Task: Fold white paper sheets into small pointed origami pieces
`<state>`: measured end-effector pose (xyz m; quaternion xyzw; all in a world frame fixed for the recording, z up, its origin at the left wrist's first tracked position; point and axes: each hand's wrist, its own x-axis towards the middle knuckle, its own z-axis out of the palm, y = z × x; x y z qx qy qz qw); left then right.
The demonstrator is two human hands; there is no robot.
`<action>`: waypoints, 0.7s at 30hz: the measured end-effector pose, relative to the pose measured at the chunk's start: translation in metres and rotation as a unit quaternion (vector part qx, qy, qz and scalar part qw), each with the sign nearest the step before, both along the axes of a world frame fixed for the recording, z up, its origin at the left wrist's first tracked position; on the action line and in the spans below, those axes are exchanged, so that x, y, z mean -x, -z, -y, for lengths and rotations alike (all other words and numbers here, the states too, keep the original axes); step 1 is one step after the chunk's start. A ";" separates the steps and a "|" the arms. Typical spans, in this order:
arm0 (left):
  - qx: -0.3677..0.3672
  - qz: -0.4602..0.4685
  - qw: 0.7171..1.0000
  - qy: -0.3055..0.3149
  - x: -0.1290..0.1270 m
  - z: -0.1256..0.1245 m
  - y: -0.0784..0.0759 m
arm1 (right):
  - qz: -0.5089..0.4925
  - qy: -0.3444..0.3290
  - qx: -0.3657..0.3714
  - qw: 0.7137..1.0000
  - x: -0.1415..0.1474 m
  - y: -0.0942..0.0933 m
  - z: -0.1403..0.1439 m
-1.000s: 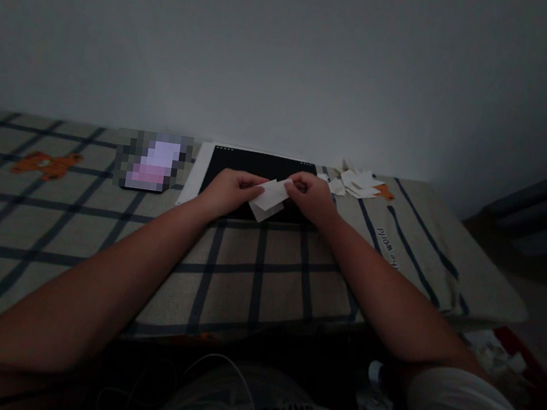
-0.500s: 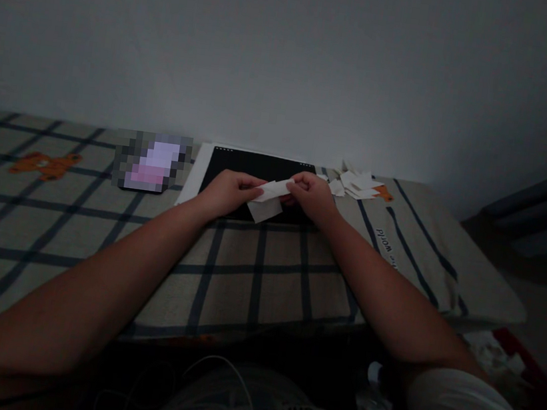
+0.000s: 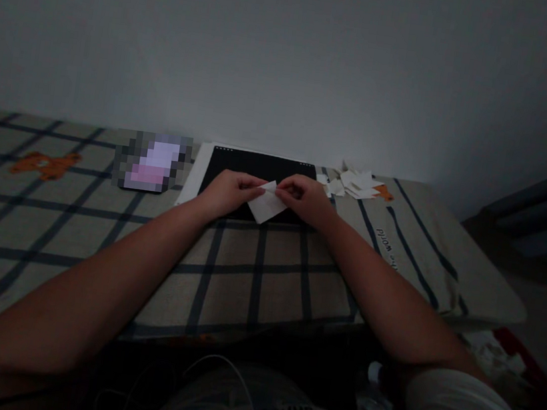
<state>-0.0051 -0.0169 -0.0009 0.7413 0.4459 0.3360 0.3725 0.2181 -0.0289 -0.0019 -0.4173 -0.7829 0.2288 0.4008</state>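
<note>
Left hand and right hand meet over the black mat, both pinching the top edge of a small white paper piece, which hangs between them. A pile of paper scraps lies far right on the checked cloth.

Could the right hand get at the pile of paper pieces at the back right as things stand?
Probably yes: the pile of paper pieces lies just beyond the right hand with nothing between, though that hand now pinches the folded paper.
</note>
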 end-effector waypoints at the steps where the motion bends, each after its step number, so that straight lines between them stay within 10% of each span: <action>1: 0.000 0.000 1.000 0.000 0.000 0.000 0.000 | 0.010 0.003 -0.016 1.000 0.000 -0.001 0.001; 21: 0.010 -0.017 1.000 0.024 -0.001 0.004 -0.005 | 0.057 0.103 0.018 0.993 0.003 -0.012 0.008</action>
